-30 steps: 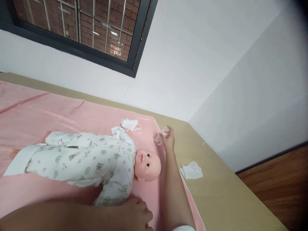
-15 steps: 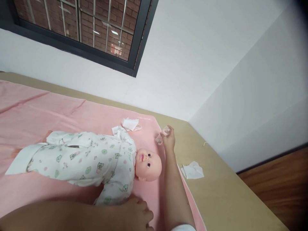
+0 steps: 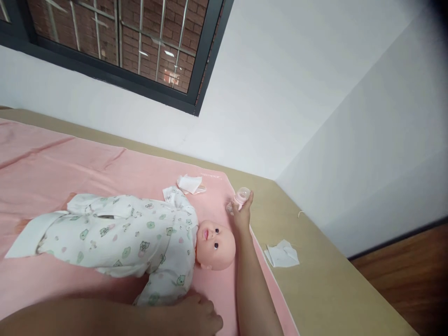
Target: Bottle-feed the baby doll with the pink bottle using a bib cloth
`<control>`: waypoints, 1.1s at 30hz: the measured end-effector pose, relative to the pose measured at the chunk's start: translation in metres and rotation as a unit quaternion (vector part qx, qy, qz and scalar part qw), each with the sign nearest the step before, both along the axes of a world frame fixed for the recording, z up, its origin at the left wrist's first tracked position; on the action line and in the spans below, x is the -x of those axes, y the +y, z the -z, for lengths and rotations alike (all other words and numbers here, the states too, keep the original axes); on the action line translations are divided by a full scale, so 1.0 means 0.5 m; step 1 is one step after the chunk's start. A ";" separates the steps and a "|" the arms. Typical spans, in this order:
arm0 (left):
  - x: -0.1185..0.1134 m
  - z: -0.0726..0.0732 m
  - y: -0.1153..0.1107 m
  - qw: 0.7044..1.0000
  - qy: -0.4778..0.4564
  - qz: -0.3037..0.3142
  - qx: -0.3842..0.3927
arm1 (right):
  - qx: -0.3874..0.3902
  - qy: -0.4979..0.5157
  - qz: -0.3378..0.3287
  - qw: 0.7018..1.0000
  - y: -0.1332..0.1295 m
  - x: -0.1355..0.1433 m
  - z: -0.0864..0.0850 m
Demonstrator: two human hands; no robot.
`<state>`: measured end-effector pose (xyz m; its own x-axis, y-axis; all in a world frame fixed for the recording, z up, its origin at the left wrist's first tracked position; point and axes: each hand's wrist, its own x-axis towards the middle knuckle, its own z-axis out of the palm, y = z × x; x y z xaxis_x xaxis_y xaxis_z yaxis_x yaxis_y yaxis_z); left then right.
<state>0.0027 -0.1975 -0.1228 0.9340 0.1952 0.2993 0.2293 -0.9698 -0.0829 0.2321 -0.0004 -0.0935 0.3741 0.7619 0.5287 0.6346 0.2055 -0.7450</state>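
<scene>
A bald baby doll in white pyjamas with green and pink prints lies on its back on a pink blanket, head to the right. Beyond its head, at the blanket's far right corner, my right hand is closed around a small clear baby bottle with a pale pink band. A clear part of it shows left of my fingers. My left hand rests with curled fingers beside the doll's near sleeve. What lies under those fingers is hidden.
A white tissue lies over a clear item near the doll's far sleeve. Another crumpled tissue is on the tan tabletop to the right. A white wall and a barred window stand behind.
My right hand has turned the baby bottle a little, and its pink band now shows more clearly. The left hand stays beside the doll, and the view has shifted slightly.
</scene>
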 end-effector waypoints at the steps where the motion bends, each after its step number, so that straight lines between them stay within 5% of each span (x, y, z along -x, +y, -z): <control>1: 0.000 0.002 0.000 1.000 -0.003 0.001 -0.001 | 0.016 0.023 0.004 1.000 0.000 -0.001 0.007; 6: -0.005 0.018 0.002 1.000 -0.005 0.004 -0.001 | 0.084 0.087 -0.005 0.993 0.010 -0.022 0.040; 14: -0.037 0.091 0.008 1.000 -0.002 0.012 -0.015 | 0.060 0.087 0.014 0.994 0.014 -0.027 0.058; 24: -0.007 0.028 0.006 0.999 -0.014 0.024 -0.023 | 0.029 0.110 0.037 0.993 0.018 -0.026 0.064; 33: -0.010 0.030 0.006 0.999 -0.005 0.023 -0.030 | -0.120 -0.085 0.124 0.981 -0.013 0.009 0.022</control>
<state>0.0077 -0.1944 -0.1378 0.9385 0.1337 0.3184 0.1855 -0.9729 -0.1382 0.2278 -0.0069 -0.1042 0.4231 0.5046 0.7525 0.7978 0.1862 -0.5735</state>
